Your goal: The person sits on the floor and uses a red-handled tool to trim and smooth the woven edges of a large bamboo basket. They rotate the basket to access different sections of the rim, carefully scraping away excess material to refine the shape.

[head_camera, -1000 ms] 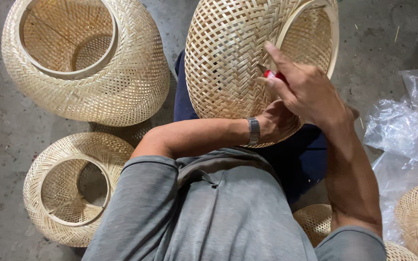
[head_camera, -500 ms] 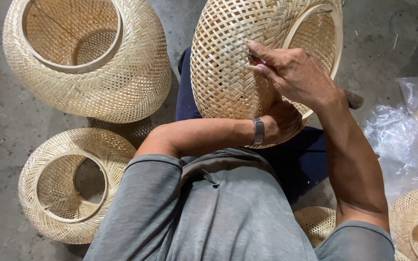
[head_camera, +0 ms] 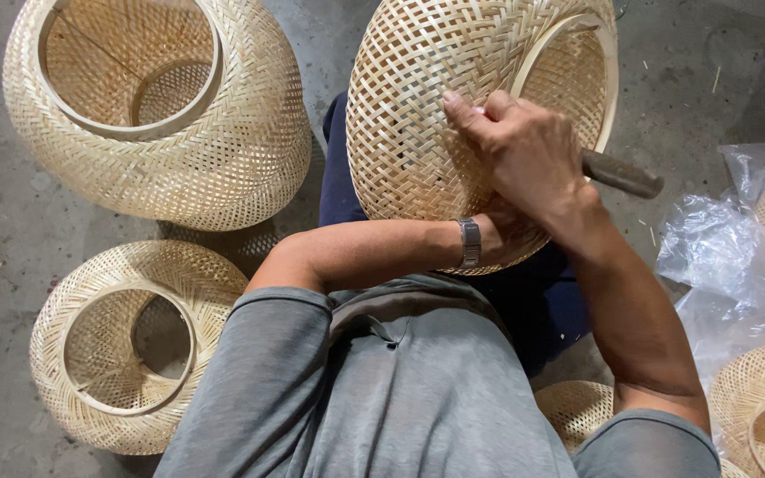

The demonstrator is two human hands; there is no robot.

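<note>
A woven bamboo lampshade (head_camera: 418, 115) rests on my lap, its open ring turned to the upper right. My right hand (head_camera: 529, 155) presses on its side, closed around a tool with a dark wooden handle (head_camera: 622, 174) that sticks out to the right; a bit of red shows by my forefinger. My left hand (head_camera: 506, 239), a metal watch on its wrist, reaches under the right hand and props the shade from below; its fingers are mostly hidden.
A big woven shade (head_camera: 157, 106) stands at the upper left and a smaller one (head_camera: 126, 345) at the lower left on the concrete floor. Clear plastic wrap (head_camera: 728, 257) lies at the right with more woven shades (head_camera: 763, 407) beside and below it.
My right hand has slid leftward and down across the shade, and the tool's dark handle now sticks out to the right. The shade has tilted slightly; the left arm stays put.
</note>
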